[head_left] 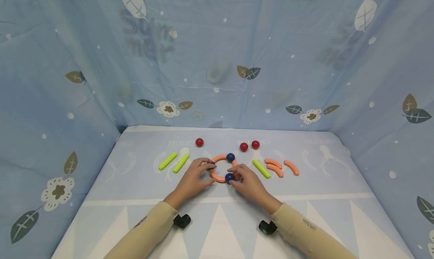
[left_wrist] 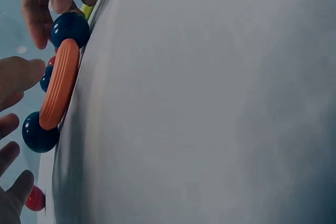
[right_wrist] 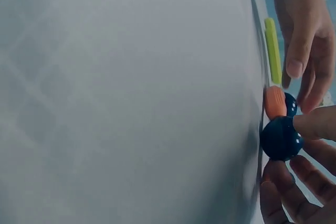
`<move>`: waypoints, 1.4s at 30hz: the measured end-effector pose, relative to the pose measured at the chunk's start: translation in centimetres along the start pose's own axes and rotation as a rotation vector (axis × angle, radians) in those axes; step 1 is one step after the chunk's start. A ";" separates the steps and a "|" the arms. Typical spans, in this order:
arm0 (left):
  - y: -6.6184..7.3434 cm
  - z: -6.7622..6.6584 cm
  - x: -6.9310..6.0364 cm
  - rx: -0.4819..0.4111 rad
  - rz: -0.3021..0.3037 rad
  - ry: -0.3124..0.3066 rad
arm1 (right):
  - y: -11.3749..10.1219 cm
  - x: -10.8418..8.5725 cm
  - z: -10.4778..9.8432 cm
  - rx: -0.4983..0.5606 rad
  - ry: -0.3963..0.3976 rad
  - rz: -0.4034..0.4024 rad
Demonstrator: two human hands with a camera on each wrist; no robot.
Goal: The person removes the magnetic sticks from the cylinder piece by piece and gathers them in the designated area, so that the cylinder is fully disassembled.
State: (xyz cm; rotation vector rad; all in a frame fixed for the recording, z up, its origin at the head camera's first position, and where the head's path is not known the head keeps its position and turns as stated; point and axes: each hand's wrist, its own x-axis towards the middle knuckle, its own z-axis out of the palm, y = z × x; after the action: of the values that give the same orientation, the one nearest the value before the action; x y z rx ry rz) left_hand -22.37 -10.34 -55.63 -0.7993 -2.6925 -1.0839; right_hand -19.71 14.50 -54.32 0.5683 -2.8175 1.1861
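A ring of orange curved sticks [head_left: 217,177] joined by blue balls [head_left: 230,157] lies on the table between the hands. At its near right, my right hand [head_left: 249,183] pinches a blue ball [right_wrist: 281,139] between thumb and fingers. My left hand [head_left: 194,178] is spread at the ring's left side, around another blue ball [head_left: 212,164] that its fingers partly hide. In the left wrist view, the left fingers [left_wrist: 8,156] stand beside the blue ball [left_wrist: 40,132] without clearly gripping it, and an orange curved stick [left_wrist: 60,85] links two balls.
Two yellow-green straight sticks [head_left: 167,160] lie to the left, another yellow-green stick [head_left: 261,168] to the right. Several loose orange curved sticks [head_left: 291,167] are farther right. Red balls [head_left: 199,142] sit toward the back, before a blue patterned curtain [head_left: 217,44].
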 end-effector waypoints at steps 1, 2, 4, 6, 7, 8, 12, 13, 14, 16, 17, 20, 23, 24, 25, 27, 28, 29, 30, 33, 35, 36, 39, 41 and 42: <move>0.0 0.2 0.2 -0.001 0.013 -0.014 | 0.1 0.0 0.1 -0.003 0.000 -0.004; 0.1 0.4 0.3 0.001 0.021 -0.030 | 0.1 0.0 0.3 -0.007 0.000 -0.006; 0.2 0.7 0.6 0.003 0.031 -0.057 | 0.2 -0.1 0.5 -0.013 0.002 -0.007; 0.4 0.9 0.9 -0.003 0.040 -0.074 | 0.2 -0.1 0.7 -0.021 0.007 -0.008; 0.5 1.0 1.0 -0.007 0.046 -0.080 | 0.2 -0.2 0.8 -0.026 0.011 -0.010; 0.5 1.0 1.0 -0.012 0.051 -0.083 | 0.2 -0.2 0.8 -0.029 0.016 -0.013; 0.6 1.2 1.2 -0.008 0.079 -0.083 | 0.1 -0.1 1.0 -0.039 0.024 -0.031; 0.6 1.2 1.2 -0.003 0.083 -0.085 | 0.0 -0.1 1.0 -0.040 0.024 -0.033; 0.5 1.2 1.3 0.000 0.085 -0.086 | 0.0 -0.1 1.1 -0.041 0.024 -0.033; 0.4 1.3 1.4 0.010 0.089 -0.088 | -0.1 -0.1 1.1 -0.048 0.022 -0.032; 0.4 1.3 1.4 0.013 0.090 -0.089 | -0.1 -0.1 1.1 -0.051 0.022 -0.031; 0.4 1.3 1.4 0.022 0.087 -0.087 | -0.1 -0.1 1.1 -0.061 0.017 -0.033; 0.6 1.4 1.4 0.023 0.082 -0.071 | 0.1 0.0 1.0 -0.072 0.010 -0.042; 0.6 1.5 1.4 0.022 0.078 -0.063 | 0.1 0.1 1.0 -0.075 0.008 -0.045; 0.7 1.6 1.3 0.020 0.070 -0.053 | 0.2 0.1 0.9 -0.079 0.006 -0.050; 0.9 1.9 1.2 0.023 0.050 -0.038 | 0.4 0.2 0.8 -0.085 0.002 -0.057; 1.0 2.0 1.2 0.025 0.039 -0.030 | 0.4 0.2 0.8 -0.086 -0.001 -0.061; 1.1 2.1 1.1 0.032 0.028 -0.025 | 0.5 0.3 0.7 -0.087 -0.004 -0.064; 1.2 2.2 1.1 0.042 0.017 -0.020 | 0.5 0.3 0.6 -0.085 -0.009 -0.065; 1.6 2.3 1.0 0.061 0.001 -0.008 | 0.6 0.3 0.4 -0.087 -0.015 -0.071; 1.7 2.4 0.9 0.064 -0.014 -0.005 | 0.7 0.4 0.3 -0.092 -0.014 -0.066; 1.8 2.4 0.8 0.064 -0.021 -0.005 | 0.8 0.5 0.2 -0.092 -0.013 -0.061; 1.9 2.5 0.7 0.064 -0.040 -0.004 | 0.9 0.6 0.0 -0.092 -0.012 -0.046; 2.1 2.7 0.5 0.071 -0.047 -0.003 | 1.0 0.8 -0.1 -0.095 -0.013 -0.039; 2.2 2.8 0.4 0.074 -0.046 0.000 | 1.1 0.8 -0.2 -0.097 -0.014 -0.035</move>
State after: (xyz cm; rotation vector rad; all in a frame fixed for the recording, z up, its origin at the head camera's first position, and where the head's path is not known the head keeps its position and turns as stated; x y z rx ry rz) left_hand -21.36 -6.99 -56.20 -0.7288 -2.7460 -0.9867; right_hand -20.85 15.04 -54.78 0.6194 -2.8449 1.0371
